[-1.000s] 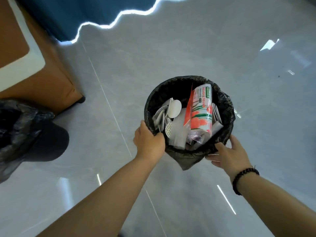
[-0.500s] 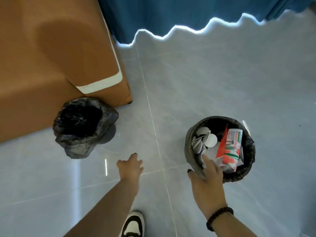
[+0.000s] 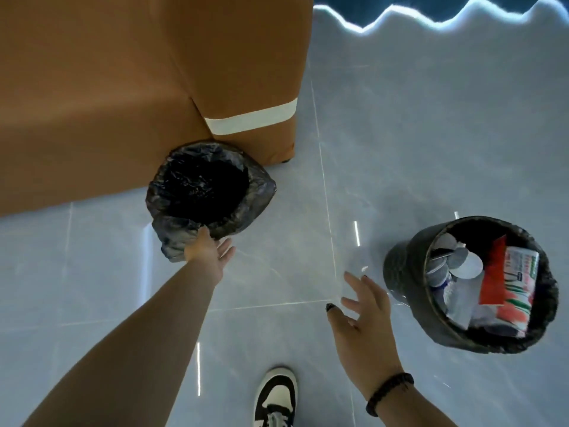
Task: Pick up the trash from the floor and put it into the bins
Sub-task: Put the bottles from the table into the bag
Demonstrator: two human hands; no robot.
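The full bin (image 3: 400, 272) stands on the grey floor (image 3: 400, 134) at the right, packed with trash: a red-and-white carton (image 3: 508, 282), round white lids (image 3: 468, 266) and clear wrappers. The right hand (image 3: 366, 318), which half a second ago rested on that bin's rim, is now off it and hangs just left of it, fingers spread and straight, holding nothing; a dark bead bracelet (image 3: 389, 392) sits on the wrist. Over to the left, the second bin (image 3: 209, 192), lined with a black bag and dark inside, stands against the foot of the brown sofa (image 3: 123, 87). The left hand (image 3: 209, 252), out over bare floor a moment ago, has reached this bin's near edge, thumb against the bag, fingers loose and extended, gripping nothing that I can see. A black-and-white shoe (image 3: 277, 396) shows at the bottom edge.
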